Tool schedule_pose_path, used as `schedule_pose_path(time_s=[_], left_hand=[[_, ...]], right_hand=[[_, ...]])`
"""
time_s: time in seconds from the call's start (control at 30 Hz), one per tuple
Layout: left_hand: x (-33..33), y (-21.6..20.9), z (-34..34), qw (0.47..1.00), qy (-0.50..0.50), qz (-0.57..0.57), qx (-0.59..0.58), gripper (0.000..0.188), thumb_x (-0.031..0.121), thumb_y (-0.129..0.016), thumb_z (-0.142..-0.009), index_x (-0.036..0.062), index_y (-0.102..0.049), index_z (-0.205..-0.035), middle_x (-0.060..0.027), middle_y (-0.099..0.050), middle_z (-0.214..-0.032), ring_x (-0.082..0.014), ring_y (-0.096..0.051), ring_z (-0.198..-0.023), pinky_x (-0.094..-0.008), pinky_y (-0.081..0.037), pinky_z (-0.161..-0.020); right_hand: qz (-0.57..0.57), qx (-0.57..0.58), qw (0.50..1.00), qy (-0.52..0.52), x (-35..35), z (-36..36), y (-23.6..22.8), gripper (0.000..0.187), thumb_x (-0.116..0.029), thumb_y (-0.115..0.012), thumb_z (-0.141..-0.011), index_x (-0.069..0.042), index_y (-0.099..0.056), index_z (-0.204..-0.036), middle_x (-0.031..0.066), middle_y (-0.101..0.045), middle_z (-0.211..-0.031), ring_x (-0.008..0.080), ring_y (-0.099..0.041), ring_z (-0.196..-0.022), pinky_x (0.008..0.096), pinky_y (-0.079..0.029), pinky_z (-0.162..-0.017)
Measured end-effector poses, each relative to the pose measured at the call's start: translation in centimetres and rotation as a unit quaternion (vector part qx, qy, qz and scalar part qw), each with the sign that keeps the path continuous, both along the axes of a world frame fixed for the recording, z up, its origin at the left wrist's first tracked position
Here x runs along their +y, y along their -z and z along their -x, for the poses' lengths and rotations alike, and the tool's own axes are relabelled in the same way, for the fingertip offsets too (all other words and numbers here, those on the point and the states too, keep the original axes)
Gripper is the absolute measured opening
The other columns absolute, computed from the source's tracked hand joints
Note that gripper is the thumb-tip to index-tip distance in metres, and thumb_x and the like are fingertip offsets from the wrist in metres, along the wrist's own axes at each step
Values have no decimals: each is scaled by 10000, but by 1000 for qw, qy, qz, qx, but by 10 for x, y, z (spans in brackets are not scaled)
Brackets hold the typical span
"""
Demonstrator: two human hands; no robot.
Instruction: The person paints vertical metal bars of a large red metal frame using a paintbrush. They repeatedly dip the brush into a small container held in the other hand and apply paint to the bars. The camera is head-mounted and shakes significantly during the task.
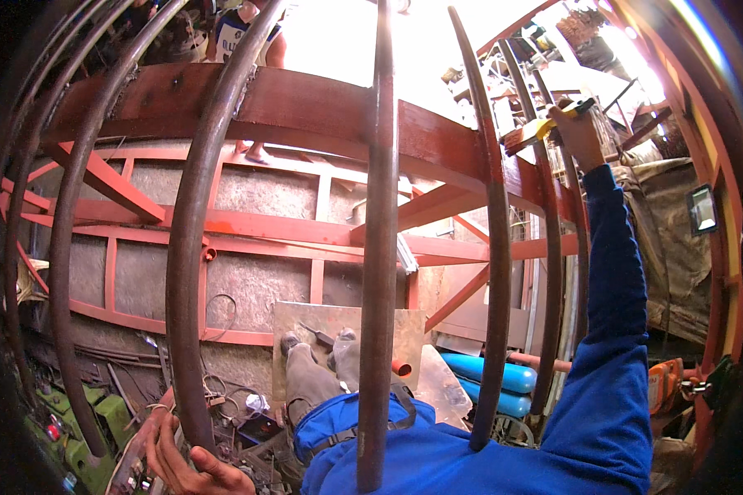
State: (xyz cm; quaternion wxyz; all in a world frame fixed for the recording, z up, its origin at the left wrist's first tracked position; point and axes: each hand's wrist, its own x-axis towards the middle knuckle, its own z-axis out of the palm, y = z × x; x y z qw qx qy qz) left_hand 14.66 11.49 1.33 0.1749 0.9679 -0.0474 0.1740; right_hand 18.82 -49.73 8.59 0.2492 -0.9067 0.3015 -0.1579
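At the upper right, my right hand (582, 132) is closed round a flat paintbrush (545, 128) with a yellow part. Its reddish-brown bristles are against or just in front of the red-painted crossbeam (314, 107), close to the dark upright bars; contact is hard to make out. At the lower left, my left hand (191, 464) has its fingers and thumb apart, beside the lower end of a dark round bar (188, 280). The fingers are not wrapped round that bar. Several such bars cross the beam, and one stands close in front of my body.
Below the beam lies a red steel frame (289, 229). Blue cylinders (491, 384) are near my right side, and green machinery (82, 429) stands at the lower left. Under my feet is a metal plate (396, 330). Another person (248, 33) is beyond the bars at the top.
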Motion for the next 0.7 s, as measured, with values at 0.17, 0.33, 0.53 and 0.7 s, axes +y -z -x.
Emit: schedule_pose_path(time_s=[0.17,0.33,0.53,0.7], left_hand=[[-2,-2,0,1000,9,-5,-3,603,463,-315,-990,-16,-677,-928,-182,-663,-902,-396,-587,-883,-479,-440,-834],[29,25,18,994,11,-29,102,586,419,-272,-1009,-82,-559,-1111,-247,-555,-1084,-379,-531,-1069,-478,-442,-915],[0,2,3,999,30,11,11,600,454,-314,-994,-25,-672,-946,-195,-655,-911,-403,-579,-899,-486,-436,-847],[1,3,4,999,26,15,13,630,469,-285,-994,-29,-668,-948,-217,-648,-913,-418,-575,-891,-495,-428,-855]], right_hand=[[385,7,877,-289,-32,1,41,243,-187,-691,-777,-112,-616,-996,62,-606,-781,174,-589,-653,293,-492,-584],[49,-43,992,-106,45,-33,6,239,-234,-680,-861,-40,-595,-971,28,-602,-744,81,-561,-567,212,-457,-489],[226,23,933,-280,75,-50,23,229,-274,-577,-910,-47,-602,-897,105,-618,-688,211,-603,-580,326,-497,-584],[304,160,890,-301,122,-42,39,163,-203,-617,-853,-46,-598,-813,140,-626,-693,262,-603,-588,355,-498,-621]])
